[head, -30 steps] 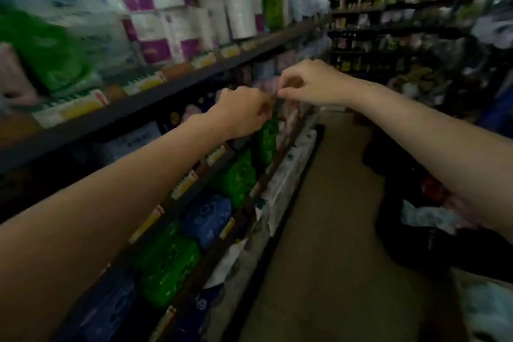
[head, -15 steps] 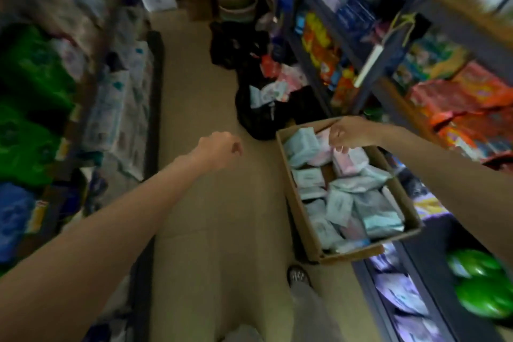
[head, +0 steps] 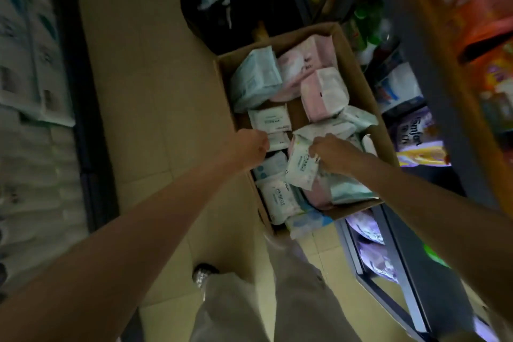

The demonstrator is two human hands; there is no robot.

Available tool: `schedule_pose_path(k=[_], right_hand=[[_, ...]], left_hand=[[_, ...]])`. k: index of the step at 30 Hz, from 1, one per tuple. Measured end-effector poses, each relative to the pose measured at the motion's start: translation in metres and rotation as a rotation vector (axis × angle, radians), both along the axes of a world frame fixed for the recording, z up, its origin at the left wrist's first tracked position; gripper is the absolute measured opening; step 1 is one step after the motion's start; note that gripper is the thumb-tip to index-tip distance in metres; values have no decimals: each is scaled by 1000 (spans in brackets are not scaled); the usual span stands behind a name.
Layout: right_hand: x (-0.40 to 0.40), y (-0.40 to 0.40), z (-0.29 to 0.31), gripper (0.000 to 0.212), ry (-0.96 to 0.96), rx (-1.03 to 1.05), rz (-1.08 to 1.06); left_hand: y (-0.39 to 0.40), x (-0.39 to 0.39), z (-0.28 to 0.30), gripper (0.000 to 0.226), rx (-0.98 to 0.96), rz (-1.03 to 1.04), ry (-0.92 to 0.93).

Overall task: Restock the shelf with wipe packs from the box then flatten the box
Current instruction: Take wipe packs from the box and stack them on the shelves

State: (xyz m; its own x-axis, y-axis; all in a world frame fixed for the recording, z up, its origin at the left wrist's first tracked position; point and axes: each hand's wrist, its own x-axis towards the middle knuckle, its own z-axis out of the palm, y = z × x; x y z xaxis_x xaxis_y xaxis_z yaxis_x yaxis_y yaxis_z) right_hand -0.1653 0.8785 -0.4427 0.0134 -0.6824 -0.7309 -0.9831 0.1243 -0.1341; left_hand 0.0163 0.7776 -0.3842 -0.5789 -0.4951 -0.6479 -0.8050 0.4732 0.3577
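Observation:
An open cardboard box [head: 358, 75] stands on the aisle floor, filled with several wipe packs in white, pale blue and pink. My right hand [head: 331, 154] is inside the box, closed on a white wipe pack [head: 301, 166] and lifting its upper edge. At the box's left wall, my left hand [head: 249, 146] is curled over a small white pack [head: 277, 141]; whether it grips that pack I cannot tell. Pink packs [head: 323, 93] and a pale blue pack [head: 255, 78] lie at the far end.
Shelving [head: 36, 91] with white packaged goods runs along the left. On the right, a shelf unit [head: 410, 130] holds colourful packs and bottles close to the box. A black bag [head: 236, 14] with packs sits beyond the box. My legs and a shoe [head: 204, 275] are below.
My view swung from the left shelf down to the box. Both hands came away from the shelf and dropped into the box; my right hand took hold of a white pack.

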Motion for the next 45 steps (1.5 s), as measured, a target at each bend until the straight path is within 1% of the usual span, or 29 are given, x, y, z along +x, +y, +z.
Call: schedule_pose_path(k=[3,5,7,9,11,14,16,20,21,23,24,26,30,34,36,38,39,40,42,43,45], right_hand=[[17,-3,-30,54,-25,-31,295],[30,-1,-43,56,-64,-20,348],[43,2,-51,50,-170,-5,250],[54,3,-59,51,-295,69,140],[65,5,-69,53,-333,155,106],[74,1,-78,43,-313,152,42],[75,-7,-79,37,-274,111,51],[75,-28,-84,36,-215,-6,84],[77,-34,-88,33,-221,-1,89],[85,-47,-95,16,-239,46,32],[92,-53,-98,13,-237,62,7],[109,-59,-103,20,-204,46,-55],[134,-59,-105,26,-74,-114,-151],[131,-61,-97,26,-88,-155,-226],[126,-60,-86,23,-109,-166,-246],[118,-55,-71,11,-140,-140,-230],[113,-50,-63,9,-165,-136,-223],[107,-44,-56,12,-190,-152,-216],[94,-30,-45,11,-256,-234,-214],[88,-22,-41,11,-290,-274,-209],[77,-11,-36,12,-331,-311,-164]], left_hand=[[2,0,-20,30,41,83,6],[5,4,-32,31,49,104,-13],[7,9,-41,30,63,135,-13],[10,15,-45,29,64,144,-9],[12,20,-49,29,61,143,6],[12,27,-52,28,33,170,47],[10,32,-53,28,4,210,83],[4,42,-57,29,-74,242,162],[2,44,-59,29,-95,246,169],[-3,46,-63,30,-137,251,181],[-5,47,-66,29,-162,254,191],[-9,50,-70,28,-219,266,220],[-13,53,-75,28,-282,288,265],[-12,54,-68,28,-283,289,279],[-12,52,-61,28,-273,289,282],[-12,46,-54,29,-255,299,298],[-12,43,-51,29,-239,302,306],[-12,39,-50,30,-219,296,305],[-11,28,-52,35,-172,229,258],[-10,23,-54,41,-150,162,216],[-4,13,-59,50,-151,-48,89]])
